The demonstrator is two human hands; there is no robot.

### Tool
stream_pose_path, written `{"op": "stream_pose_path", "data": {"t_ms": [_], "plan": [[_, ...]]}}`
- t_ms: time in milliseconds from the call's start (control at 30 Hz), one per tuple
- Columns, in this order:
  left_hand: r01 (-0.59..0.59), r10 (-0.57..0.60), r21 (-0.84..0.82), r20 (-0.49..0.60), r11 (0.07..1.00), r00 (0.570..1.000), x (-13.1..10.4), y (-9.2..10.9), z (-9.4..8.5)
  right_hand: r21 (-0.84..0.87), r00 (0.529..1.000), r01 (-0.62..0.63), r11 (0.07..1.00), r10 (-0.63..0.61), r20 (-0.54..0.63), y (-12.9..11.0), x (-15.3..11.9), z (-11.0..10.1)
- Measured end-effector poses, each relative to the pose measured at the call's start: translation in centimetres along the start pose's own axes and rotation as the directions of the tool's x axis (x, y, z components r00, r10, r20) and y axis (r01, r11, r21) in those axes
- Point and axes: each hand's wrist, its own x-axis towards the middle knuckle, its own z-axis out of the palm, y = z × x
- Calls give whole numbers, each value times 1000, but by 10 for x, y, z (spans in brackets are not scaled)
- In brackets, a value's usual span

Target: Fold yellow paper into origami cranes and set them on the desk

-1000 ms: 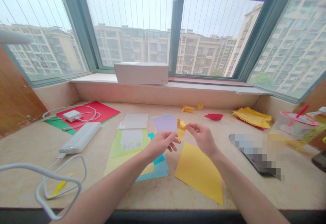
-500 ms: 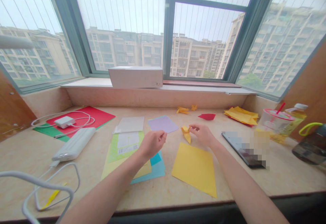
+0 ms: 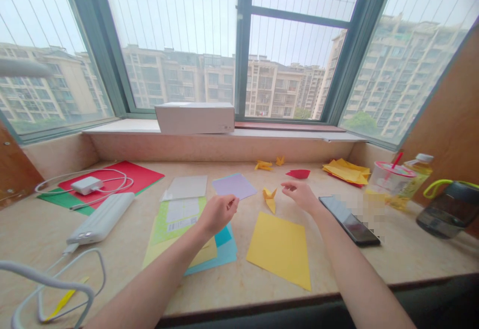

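A small folded yellow origami figure [image 3: 269,199] with pointed tips stands on the countertop. Just to its right is my right hand [image 3: 301,194], apart from it, with thumb and fingers slightly parted and nothing between them. My left hand [image 3: 220,212] hovers over the stacked papers with its fingers curled in a loose fist; I see nothing in it. In front of the figure lies a flat yellow paper sheet [image 3: 280,249]. A lilac sheet [image 3: 235,185] lies behind my left hand, and a light green pack [image 3: 175,219] is under that arm's left side.
Other yellow folded pieces [image 3: 264,165] and a red folded piece [image 3: 298,173] sit toward the back. At right are a phone [image 3: 350,221], yellow papers [image 3: 347,171], a plastic cup [image 3: 389,181] and a dark bottle [image 3: 449,209]. A white power bank [image 3: 101,218] with cables lies left.
My right hand has let go of the yellow origami figure and drawn back to the right. My left hand stays curled over the papers. The view has shifted slightly.
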Motion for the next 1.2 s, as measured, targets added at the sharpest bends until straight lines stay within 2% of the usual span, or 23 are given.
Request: {"op": "stream_pose_path", "data": {"t_ms": [200,467,600,800,1067,1200], "plan": [[-16,15,-42,-15,999,1000,1,-3,6,57,998,18,998,-22,58,-6,-1,7],[-54,54,-33,10,998,998,-1,5,13,83,989,61,995,-72,127,-15,-6,16],[-67,68,-33,10,997,998,-2,5,12,67,994,53,996,-60,95,-11,-2,18],[-77,77,-2,-11,997,997,0,-2,8,-2,999,-13,1000,12,-31,3,4,14],[-114,114,1,-12,993,993,-1,-1,6,-40,998,-61,997,60,-36,6,1,24],[-139,139,-9,-9,990,990,-3,-1,10,-60,997,-76,995,75,-19,6,14,24]]}}
